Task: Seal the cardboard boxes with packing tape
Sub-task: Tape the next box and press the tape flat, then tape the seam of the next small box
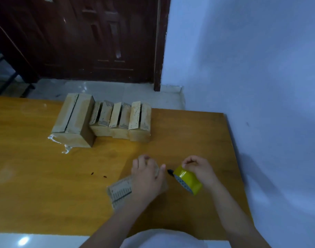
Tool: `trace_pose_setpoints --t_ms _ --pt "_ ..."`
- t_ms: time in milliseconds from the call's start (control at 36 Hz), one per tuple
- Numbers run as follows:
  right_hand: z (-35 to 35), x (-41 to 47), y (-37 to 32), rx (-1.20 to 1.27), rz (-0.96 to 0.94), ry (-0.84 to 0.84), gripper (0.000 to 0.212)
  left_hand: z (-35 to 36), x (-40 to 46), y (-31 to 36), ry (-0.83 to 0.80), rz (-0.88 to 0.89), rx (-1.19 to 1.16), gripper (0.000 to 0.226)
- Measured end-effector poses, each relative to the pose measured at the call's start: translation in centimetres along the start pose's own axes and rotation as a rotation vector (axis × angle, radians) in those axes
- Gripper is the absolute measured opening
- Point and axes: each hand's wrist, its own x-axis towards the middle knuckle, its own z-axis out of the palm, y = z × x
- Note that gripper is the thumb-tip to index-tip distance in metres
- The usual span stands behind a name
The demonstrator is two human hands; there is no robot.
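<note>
The left hand (147, 178) presses flat on a small cardboard box (120, 191) near the table's (37, 176) front; just right, the right hand (198, 168) grips the yellow tape roll (188, 179).

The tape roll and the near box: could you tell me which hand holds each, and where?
Right hand grips the tape roll by its rim; left hand presses the box top.

- Left hand (147, 178) presses flat on a small printed cardboard box (120, 191) lying on the orange-brown wooden table (37, 167).
- Right hand (198, 169) grips a yellow packing-tape roll (188, 179).
- Four more cardboard boxes (103, 117) stand behind.
</note>
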Motion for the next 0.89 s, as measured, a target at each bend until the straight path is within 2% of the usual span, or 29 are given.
trace_pose_setpoints --t_ms 56,111,167,222,278,333,417,472,528,611,667,750,806,889 --pt "0.3 -0.5 -1.5 -0.036 -0.061 0.011 0.024 -1.0 0.8 0.5 -0.042 0.091 -0.149 0.08" --pt "0.7 -0.9 -2.8 -0.08 -0.108 0.016 0.026 -1.8 1.5 1.5 -0.193 0.136 -0.229 0.08" --pt "1.2 -1.2 -3.9 -0.105 -0.125 0.032 0.026 -2.3 2.0 2.1 -0.251 0.173 -0.325 0.052" --pt "1.6 -1.6 -4.8 -0.109 -0.134 0.062 0.024 -2.5 2.4 2.1 -0.215 0.197 -0.428 0.026" --pt "1.8 -2.2 -5.6 -0.122 -0.177 0.096 0.023 -3.1 2.9 1.7 -0.205 0.186 -0.495 0.022" --pt "2.0 -2.9 -6.2 -0.081 -0.205 0.096 0.018 -3.7 3.4 1.2 -0.229 0.144 -0.557 0.023" --pt "2.4 -4.0 -6.6 0.025 -0.168 0.113 0.048 -4.2 4.2 0.4 -0.192 0.035 -0.626 0.027" --pt "2.5 -4.8 -6.6 -0.015 -0.133 0.137 0.038 -4.5 4.8 -0.2 -0.169 -0.07 -0.701 0.027" --pt "2.6 -5.7 -6.4 0.103 -0.089 0.103 0.043 -5.3 5.3 -0.3 -0.22 -0.211 -0.838 0.025" --pt "2.7 -6.8 -6.0 0.244 -0.247 0.012 0.039 -6.3 5.7 -0.1 -0.391 -0.383 -1.039 0.018" --pt "3.0 -7.0 -5.7 0.303 -0.284 -0.002 0.03 -6.5 5.8 -0.3 -0.486 -0.416 -1.073 0.018" --pt "3.4 -7.5 -6.0 0.307 -0.279 0.037 0.021 -6.4 6.6 -0.4 -0.484 -0.337 -0.977 0.021" --pt "3.6 -7.6 -6.2 0.147 -0.214 0.111 0.03 -6.2 7.8 -0.5 -0.407 -0.288 -0.895 0.027" --pt "3.6 -7.6 -5.7 -0.523 0.078 0.227 0.051 -5.8 9.4 -1.2 -0.304 -0.278 -0.857 0.029"
